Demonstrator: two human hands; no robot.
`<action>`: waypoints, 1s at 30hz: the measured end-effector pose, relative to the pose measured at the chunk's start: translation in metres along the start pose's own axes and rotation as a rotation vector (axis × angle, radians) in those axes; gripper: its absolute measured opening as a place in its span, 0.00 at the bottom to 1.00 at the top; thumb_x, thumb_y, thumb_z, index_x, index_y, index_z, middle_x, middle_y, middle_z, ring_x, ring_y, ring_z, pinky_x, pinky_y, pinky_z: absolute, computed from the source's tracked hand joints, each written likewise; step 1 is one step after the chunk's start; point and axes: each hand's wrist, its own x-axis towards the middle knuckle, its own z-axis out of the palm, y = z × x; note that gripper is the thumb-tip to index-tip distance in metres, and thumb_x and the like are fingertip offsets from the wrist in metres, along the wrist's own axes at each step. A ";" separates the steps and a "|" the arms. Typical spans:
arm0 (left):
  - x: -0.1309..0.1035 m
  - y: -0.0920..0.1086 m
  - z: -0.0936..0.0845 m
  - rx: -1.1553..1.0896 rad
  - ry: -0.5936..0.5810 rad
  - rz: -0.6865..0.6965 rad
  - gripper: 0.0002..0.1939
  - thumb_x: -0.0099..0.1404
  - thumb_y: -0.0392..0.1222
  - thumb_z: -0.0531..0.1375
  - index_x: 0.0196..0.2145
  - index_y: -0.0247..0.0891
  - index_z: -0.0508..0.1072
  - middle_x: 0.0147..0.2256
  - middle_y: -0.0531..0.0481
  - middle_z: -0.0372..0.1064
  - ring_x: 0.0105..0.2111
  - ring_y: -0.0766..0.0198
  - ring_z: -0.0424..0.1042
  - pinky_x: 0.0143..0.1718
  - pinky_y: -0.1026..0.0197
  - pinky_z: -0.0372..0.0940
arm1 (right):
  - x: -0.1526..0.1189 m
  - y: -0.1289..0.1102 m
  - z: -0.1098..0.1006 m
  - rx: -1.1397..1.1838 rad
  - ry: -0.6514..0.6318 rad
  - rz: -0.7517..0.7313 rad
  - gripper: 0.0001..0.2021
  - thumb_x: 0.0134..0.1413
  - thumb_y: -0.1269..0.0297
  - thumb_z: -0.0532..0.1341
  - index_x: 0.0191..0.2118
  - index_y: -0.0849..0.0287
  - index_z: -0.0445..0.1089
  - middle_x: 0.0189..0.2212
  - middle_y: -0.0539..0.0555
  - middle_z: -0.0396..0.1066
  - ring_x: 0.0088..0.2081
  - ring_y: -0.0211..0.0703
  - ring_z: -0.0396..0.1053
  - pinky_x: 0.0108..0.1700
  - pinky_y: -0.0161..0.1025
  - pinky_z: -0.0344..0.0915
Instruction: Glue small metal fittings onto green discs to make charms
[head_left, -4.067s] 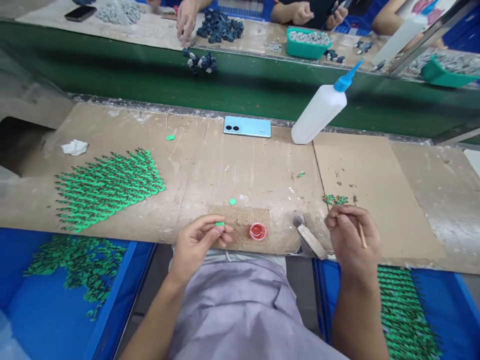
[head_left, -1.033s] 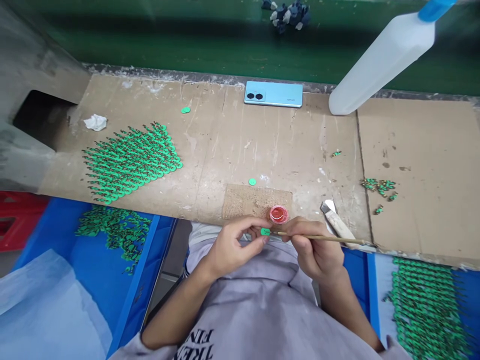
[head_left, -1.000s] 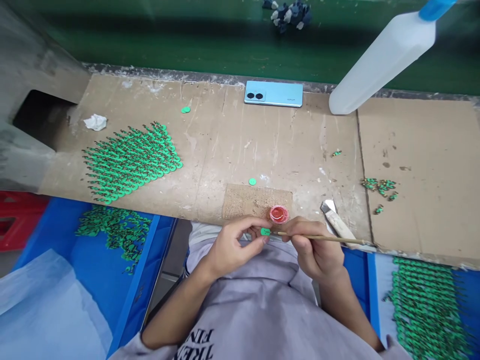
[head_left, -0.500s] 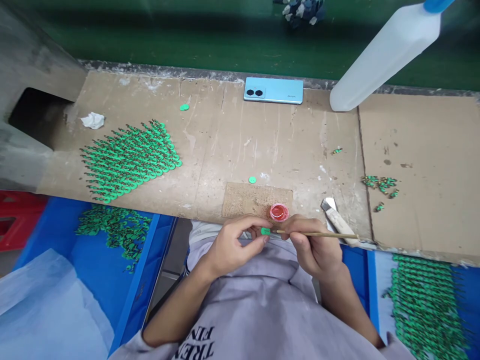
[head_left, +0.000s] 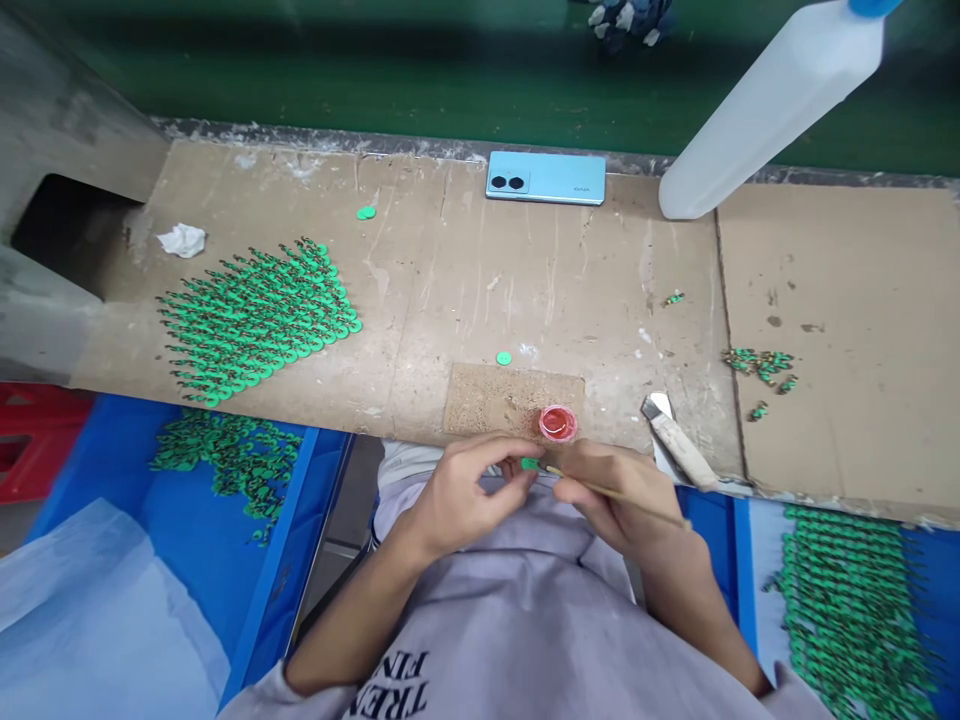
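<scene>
Clamps thumb and fingers of left hand (head_left: pixel 472 490) on green piece (head_left: pixel 529 464), near front edge of table (head_left: pixel 435 290). Grips brush (head_left: pixel 616 493) in right hand (head_left: pixel 637 475), fingers closed round it, tip just beside piece; cannot tell if touching. Just beyond, on card pad (head_left: pixel 480 400), red pot (head_left: pixel 557 424); past pad, loose disc (head_left: pixel 504 358). To right, knife (head_left: pixel 684 452), then green bits (head_left: pixel 759 365). To left, green rows (head_left: pixel 262 325). At back, phone (head_left: pixel 546 178), bottle (head_left: pixel 772 110).

Bright light, soft shadows — right hand (head_left: pixel 634 478) slightly blurred, edges stretched
</scene>
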 end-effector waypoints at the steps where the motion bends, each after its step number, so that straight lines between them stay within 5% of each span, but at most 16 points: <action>1: 0.000 0.001 0.000 0.022 -0.002 0.016 0.09 0.67 0.31 0.63 0.43 0.36 0.81 0.40 0.46 0.84 0.39 0.60 0.82 0.44 0.61 0.75 | 0.001 -0.002 0.000 -0.030 -0.012 -0.022 0.09 0.75 0.65 0.58 0.37 0.53 0.67 0.24 0.46 0.69 0.23 0.38 0.65 0.25 0.36 0.62; 4: -0.001 0.001 0.001 0.061 -0.029 0.059 0.11 0.67 0.30 0.62 0.45 0.36 0.81 0.41 0.46 0.84 0.39 0.61 0.82 0.43 0.62 0.75 | 0.003 -0.009 0.001 -0.094 -0.052 -0.030 0.13 0.76 0.67 0.56 0.34 0.53 0.63 0.23 0.45 0.66 0.22 0.36 0.61 0.25 0.36 0.58; 10: -0.002 0.001 0.001 0.028 -0.004 -0.034 0.09 0.67 0.33 0.64 0.44 0.36 0.82 0.35 0.48 0.83 0.33 0.63 0.80 0.38 0.64 0.73 | 0.002 -0.015 -0.011 -0.025 -0.202 0.082 0.10 0.78 0.66 0.51 0.45 0.56 0.69 0.32 0.51 0.73 0.30 0.39 0.72 0.30 0.36 0.69; 13: -0.001 0.003 0.000 -0.096 -0.001 -0.168 0.09 0.65 0.37 0.67 0.43 0.37 0.83 0.35 0.48 0.83 0.33 0.63 0.80 0.38 0.65 0.73 | -0.001 -0.010 -0.019 0.138 -0.008 0.086 0.08 0.77 0.65 0.54 0.48 0.54 0.70 0.34 0.52 0.75 0.33 0.42 0.75 0.34 0.38 0.73; 17: -0.001 0.002 -0.001 -0.205 -0.008 -0.300 0.10 0.63 0.40 0.69 0.43 0.37 0.83 0.34 0.49 0.83 0.34 0.63 0.80 0.39 0.64 0.74 | 0.000 0.003 -0.026 0.031 0.223 0.137 0.06 0.74 0.67 0.58 0.46 0.53 0.72 0.32 0.51 0.75 0.32 0.42 0.74 0.32 0.38 0.71; 30: -0.003 -0.008 -0.002 -0.212 0.039 -0.338 0.10 0.62 0.41 0.68 0.42 0.38 0.82 0.34 0.49 0.82 0.35 0.63 0.80 0.41 0.63 0.74 | 0.008 0.022 -0.014 -0.134 0.029 0.214 0.10 0.73 0.69 0.58 0.38 0.55 0.74 0.36 0.53 0.82 0.35 0.44 0.82 0.38 0.37 0.78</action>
